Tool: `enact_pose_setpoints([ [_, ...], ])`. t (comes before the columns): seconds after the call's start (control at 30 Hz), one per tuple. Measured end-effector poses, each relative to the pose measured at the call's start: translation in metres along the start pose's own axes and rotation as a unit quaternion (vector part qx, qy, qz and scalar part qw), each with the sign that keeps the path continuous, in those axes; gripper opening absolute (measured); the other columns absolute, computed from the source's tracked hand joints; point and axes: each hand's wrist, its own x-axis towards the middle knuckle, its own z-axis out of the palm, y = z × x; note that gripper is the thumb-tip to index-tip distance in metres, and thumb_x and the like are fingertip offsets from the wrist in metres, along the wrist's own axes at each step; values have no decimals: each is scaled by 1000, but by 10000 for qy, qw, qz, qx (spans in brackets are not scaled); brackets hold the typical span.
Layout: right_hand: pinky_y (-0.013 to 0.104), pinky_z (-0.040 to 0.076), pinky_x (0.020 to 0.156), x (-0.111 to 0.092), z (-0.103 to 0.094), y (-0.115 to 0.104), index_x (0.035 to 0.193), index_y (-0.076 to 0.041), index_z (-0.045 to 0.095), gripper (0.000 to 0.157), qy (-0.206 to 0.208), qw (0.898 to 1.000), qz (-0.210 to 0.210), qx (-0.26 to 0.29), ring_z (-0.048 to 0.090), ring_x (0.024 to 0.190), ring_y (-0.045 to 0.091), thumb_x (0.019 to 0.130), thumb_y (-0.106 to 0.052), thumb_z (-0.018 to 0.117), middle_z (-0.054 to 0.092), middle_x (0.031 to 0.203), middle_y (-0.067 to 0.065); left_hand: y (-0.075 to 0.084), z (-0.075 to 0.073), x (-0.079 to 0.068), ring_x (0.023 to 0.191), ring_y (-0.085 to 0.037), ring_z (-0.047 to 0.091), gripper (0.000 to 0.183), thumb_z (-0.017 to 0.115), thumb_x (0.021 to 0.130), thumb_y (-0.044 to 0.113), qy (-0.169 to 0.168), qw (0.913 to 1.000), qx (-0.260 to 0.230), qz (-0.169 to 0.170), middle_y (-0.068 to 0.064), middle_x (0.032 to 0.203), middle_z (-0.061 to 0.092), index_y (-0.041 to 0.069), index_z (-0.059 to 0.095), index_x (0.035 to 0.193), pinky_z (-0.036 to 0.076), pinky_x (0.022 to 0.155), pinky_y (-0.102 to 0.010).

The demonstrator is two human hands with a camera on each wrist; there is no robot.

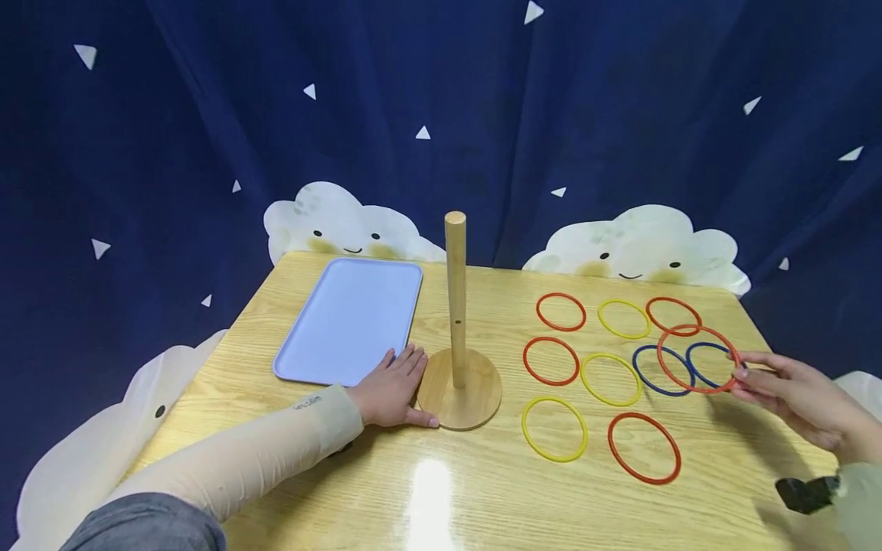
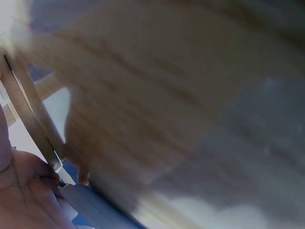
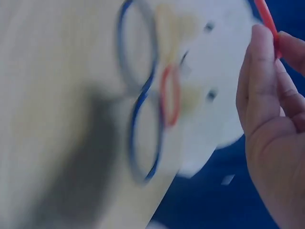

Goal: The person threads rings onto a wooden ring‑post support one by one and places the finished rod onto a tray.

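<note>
Red ring (image 1: 710, 392), the one in play, is pinched at its edge between the thumb and fingertips of the right hand (image 1: 792, 394), raised above the far right part of the table (image 1: 517, 505) over two blue rings (image 1: 668, 394). Those blue ones lie on the wood with four other red rings (image 1: 654, 482) and three yellow rings (image 1: 563, 461), so nine are down and one is lifted. No ring encircles the wooden post (image 1: 456, 306), which stands upright on its round base (image 1: 482, 398); judged by that, the work looks to be at an early stage, with picking up the only step in evidence. Beside the base, the left hand (image 1: 395, 389) lies with fingers extended, its thumb at the base's near edge. Its wrist view is dark and blurred, so I cannot tell how firmly it presses there. Beyond that hand, left of the post, lies a pale blue tray (image 1: 358, 314).
</note>
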Motion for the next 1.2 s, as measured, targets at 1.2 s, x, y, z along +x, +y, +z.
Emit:
enact_pose_setpoints([
  [1.2, 27, 60, 76, 111, 259, -154, 133, 1, 67, 35, -1680, 9724, -575, 1511, 74, 76, 24, 105, 11, 47, 72, 94, 16, 2, -2, 2, 157, -35, 10, 112, 58, 91, 75, -111, 9998, 151, -46, -22, 168, 19, -4, 23, 162, 8, 124, -54],
])
